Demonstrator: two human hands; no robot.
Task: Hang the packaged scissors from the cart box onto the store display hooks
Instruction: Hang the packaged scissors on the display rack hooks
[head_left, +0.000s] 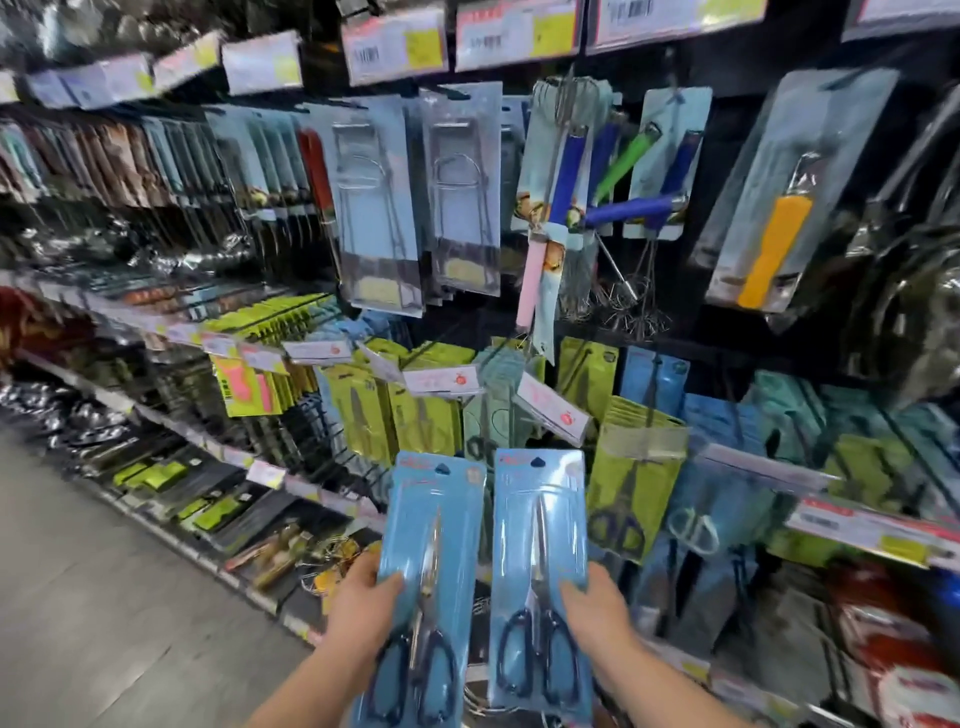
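Item one: a blue-carded scissors pack (441, 514), which my left hand (361, 605) is gripping by its lower left edge, thumb lying across the front, fingers hidden behind the card. Item two: a matching second scissors pack (540, 509), which my right hand (597, 616) is gripping by its lower right edge in the same way. Both packs are standing upright side by side, just apart, dark handles down and hang holes up, and I am holding them in front of the lower rows of hung goods. Behind them, green-carded scissors (636, 467) and further blue cards (722, 431) are hanging on display hooks (649, 400), with white price tags (441, 380) sticking out at the hook ends. Higher up, whisks (623, 301) with coloured handles are hanging. Grey floor (78, 597) is showing on the left.
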